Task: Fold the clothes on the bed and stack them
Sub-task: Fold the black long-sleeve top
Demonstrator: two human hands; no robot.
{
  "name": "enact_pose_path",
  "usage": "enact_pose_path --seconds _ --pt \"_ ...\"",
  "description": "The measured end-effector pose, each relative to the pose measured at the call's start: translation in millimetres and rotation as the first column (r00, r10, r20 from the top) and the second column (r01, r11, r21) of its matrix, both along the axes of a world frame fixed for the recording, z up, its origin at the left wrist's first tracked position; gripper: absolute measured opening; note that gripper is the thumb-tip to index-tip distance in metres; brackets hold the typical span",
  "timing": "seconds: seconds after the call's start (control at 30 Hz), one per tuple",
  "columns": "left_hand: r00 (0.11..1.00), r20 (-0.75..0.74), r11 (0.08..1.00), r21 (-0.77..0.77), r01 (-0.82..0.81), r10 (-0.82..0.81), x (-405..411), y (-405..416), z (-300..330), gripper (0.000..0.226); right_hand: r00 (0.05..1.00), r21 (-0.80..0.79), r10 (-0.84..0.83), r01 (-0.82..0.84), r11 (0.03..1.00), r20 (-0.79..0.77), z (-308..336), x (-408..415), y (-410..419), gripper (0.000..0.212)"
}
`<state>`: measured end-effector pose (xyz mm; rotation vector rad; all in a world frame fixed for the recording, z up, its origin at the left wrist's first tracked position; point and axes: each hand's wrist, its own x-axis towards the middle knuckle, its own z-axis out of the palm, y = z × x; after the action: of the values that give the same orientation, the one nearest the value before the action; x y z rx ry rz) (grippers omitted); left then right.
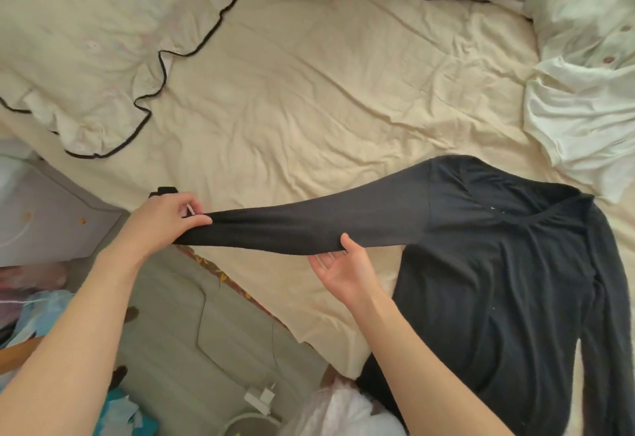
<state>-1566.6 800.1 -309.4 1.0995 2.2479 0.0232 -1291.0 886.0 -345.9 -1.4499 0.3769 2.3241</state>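
left grip (171, 215) pinches sleeve (309, 226) | right grip (343, 270) under sleeve, fingers relaxed

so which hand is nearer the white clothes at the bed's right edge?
Right. The right hand is under the black shirt's sleeve, midway along; the left hand pinches the cuff end, farther from the white clothes.

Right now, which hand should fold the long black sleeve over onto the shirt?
Probably the left hand. Its grip already pinches the sleeve at the cuff end, pulled out straight from the black shirt. The right hand lies palm up under the sleeve's middle, only supporting it.
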Motion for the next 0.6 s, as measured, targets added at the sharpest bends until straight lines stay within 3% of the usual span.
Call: enact_pose_path --seconds 0.07,0.3,0.4,0.5,0.6 --pt "0.998 -0.062 1.000 0.014 -0.005 0.006 -5 -5 -10 0.021 0.998 -0.005 0.061 -0.061 0.998 0.015 -10 -6 -12 0.024" --pt "0.998 -0.066 0.999 0.036 -0.017 0.019 -17 -13 -38 0.020 0.980 0.060 0.192 -0.194 0.979 0.044 -40 -21 -43 0.020" --pt "0.995 -0.098 0.995 0.097 -0.006 0.016 -22 -19 -43 0.003 0.969 0.096 0.242 -0.246 0.964 0.049 -44 -27 -51 0.018" --pt "0.977 -0.200 0.994 0.090 -0.054 0.072 -14 -28 -52 0.030 0.939 0.120 0.330 -0.340 0.933 0.094 -44 -30 -57 0.031" --pt "0.965 -0.224 0.985 0.133 -0.111 0.139 23 -33 -61 0.040 0.888 0.130 0.427 -0.450 0.884 0.171 -46 -24 -61 0.043"
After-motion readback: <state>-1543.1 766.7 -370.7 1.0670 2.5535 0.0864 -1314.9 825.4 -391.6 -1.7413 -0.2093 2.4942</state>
